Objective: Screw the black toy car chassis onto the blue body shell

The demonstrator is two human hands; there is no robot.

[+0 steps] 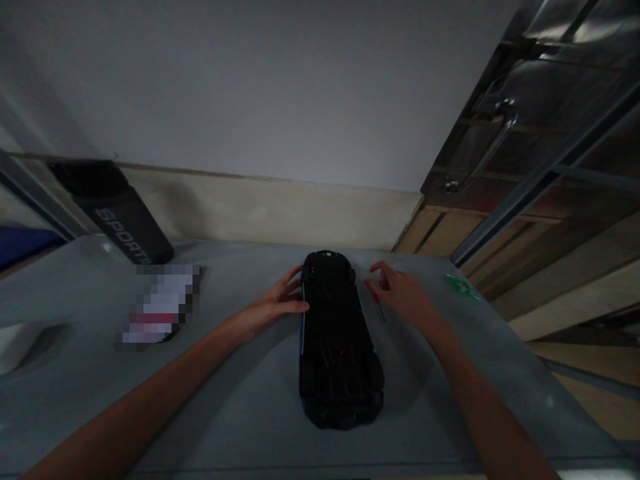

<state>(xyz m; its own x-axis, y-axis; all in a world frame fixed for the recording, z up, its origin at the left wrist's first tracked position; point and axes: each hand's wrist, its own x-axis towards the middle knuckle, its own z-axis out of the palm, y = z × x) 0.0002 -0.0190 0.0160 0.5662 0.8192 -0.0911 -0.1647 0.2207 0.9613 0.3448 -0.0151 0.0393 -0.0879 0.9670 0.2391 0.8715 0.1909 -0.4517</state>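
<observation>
A dark toy car (333,333) lies upside down on the table, its black underside and wheels facing up. A small red dot shows on its underside. My left hand (280,297) grips the car's left side, thumb at the edge and fingers against the flank. To the right of the car, my right hand (397,290) is curled with its fingertips at a small screwdriver (377,300). The screwdriver has a red handle, and its thin shaft points toward me. Part of the handle is hidden by the fingers.
On the grey table (240,413), a black box marked SPORT (123,220) leans at the back left. Before it lies a blurred-out flat item (163,303). A white object (17,347) sits far left, and a green plastic piece (463,287) at right. A wall (275,207) borders the back.
</observation>
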